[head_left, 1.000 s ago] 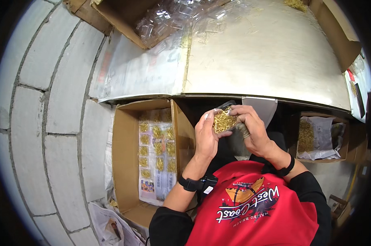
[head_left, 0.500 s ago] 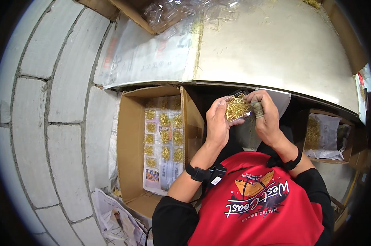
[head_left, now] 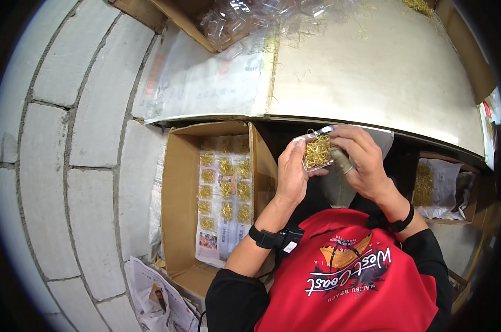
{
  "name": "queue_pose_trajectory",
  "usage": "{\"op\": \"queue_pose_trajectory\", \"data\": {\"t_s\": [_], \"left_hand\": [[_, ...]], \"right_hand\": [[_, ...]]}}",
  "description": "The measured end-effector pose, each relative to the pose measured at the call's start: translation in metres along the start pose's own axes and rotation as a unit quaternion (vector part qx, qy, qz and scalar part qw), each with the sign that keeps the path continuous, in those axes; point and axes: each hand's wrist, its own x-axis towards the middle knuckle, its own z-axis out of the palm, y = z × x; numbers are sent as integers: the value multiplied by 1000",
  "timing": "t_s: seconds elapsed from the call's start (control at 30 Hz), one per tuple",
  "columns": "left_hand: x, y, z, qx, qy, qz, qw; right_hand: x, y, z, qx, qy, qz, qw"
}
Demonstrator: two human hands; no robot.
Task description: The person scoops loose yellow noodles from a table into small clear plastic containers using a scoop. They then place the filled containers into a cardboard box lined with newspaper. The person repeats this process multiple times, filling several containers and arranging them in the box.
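Observation:
In front of my chest I hold a small clear plastic box [head_left: 329, 130] filled with thin gold-coloured bent wire pieces [head_left: 317, 152]. My left hand [head_left: 295, 174] is closed around its left side and underneath. Over the far right edge of the box curl the fingers of my right hand [head_left: 364, 155]. The right thumb wears a dull greenish covering and presses by the box's right side. A few wire pieces stick up above the far rim. Whether the box's lid is attached is hard to make out.
Left of my arms, a cardboard box [head_left: 178, 221] holds rows of gold-filled clear boxes [head_left: 226, 188] on newspaper. Ahead is a metal-topped table [head_left: 372, 72] with loose wires and a pile of clear plastic boxes [head_left: 234, 22]. Another carton [head_left: 449, 216] with gold wires stands at right.
My right hand has shifted its fingers over the box's far edge, and its thumb has moved down along the side. The box is slightly lower and turned. The head view has shifted a little.

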Motion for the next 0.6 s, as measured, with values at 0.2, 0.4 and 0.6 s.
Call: {"op": "queue_pose_trajectory", "data": {"t_s": [0.2, 0.4, 0.6], "left_hand": [[-2, 6, -2, 18, -42, -18, 999], [-3, 6, -7, 4, -21, -25, 999], [-4, 14, -8, 22, -4, -8, 1000]], "right_hand": [[14, 11, 2, 9, -143, -37, 989], [3, 10, 4, -9, -128, -78, 989], [2, 6, 8, 127, -91, -7, 988]]}}
